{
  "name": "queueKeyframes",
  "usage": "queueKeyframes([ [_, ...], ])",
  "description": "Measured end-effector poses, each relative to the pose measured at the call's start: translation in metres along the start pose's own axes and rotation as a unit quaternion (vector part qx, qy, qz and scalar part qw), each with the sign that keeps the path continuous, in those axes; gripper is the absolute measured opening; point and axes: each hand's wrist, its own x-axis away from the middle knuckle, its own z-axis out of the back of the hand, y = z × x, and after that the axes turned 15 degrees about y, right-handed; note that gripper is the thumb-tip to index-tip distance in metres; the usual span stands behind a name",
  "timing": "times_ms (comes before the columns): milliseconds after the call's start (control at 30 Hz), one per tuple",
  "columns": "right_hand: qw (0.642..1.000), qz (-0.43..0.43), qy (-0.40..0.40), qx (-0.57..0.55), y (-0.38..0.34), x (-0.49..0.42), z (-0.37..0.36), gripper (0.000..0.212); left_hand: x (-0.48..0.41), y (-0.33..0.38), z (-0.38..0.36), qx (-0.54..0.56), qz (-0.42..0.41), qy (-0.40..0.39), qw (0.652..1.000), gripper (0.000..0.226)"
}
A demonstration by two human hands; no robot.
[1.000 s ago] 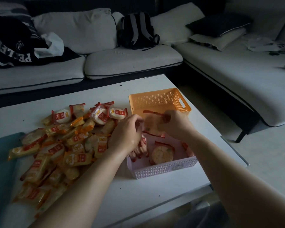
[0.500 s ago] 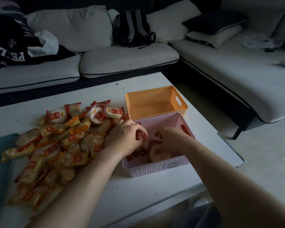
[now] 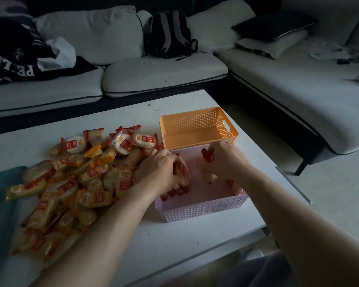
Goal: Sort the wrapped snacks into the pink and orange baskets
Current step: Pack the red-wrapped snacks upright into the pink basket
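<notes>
Left hand (image 3: 161,169) fingers grip a round red-wrapped snack (image 3: 181,172), right hand (image 3: 226,159) pinches another red-edged pack (image 3: 207,157), both inside pink basket (image 3: 203,210) at centre frame, empty orange basket (image 3: 197,125) touching behind, snack pile (image 3: 75,175) left.

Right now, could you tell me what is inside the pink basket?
Both hands, left and right, are in the pink basket, each holding red-wrapped snacks. Its middle floor is bare; anything under the hands is hidden.
</notes>
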Motion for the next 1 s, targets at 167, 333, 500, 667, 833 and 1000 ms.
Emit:
queueKeyframes([
  [167, 0.978, -0.125, -0.042, -0.159, -0.016, 0.006, -0.027, 0.032, 0.003, 0.006, -0.001, -0.016, -0.022, 0.021, 0.999, 0.043],
  [333, 0.902, -0.227, -0.121, -0.347, -0.024, -0.004, -0.02, 0.023, 0.005, 0.01, 0.0, 0.0, -0.075, 0.004, 0.997, 0.061],
  [500, 0.998, -0.052, 0.024, -0.038, 0.005, -0.008, 0.017, 0.017, 0.004, 0.009, -0.002, -0.056, -0.073, -0.031, 0.995, 0.057],
  [667, 0.987, 0.012, -0.052, 0.154, 0.025, 0.01, 0.033, 0.049, 0.004, 0.017, -0.003, -0.071, -0.062, -0.04, 0.995, 0.06],
  [833, 0.974, 0.028, -0.026, 0.222, 0.02, 0.014, 0.03, 0.044, 0.005, 0.023, -0.001, -0.059, -0.041, -0.033, 0.997, 0.059],
  [1000, 0.983, 0.034, 0.002, 0.182, 0.022, 0.011, 0.025, 0.027, 0.004, 0.019, -0.002, -0.038, -0.035, -0.033, 0.998, 0.06],
])
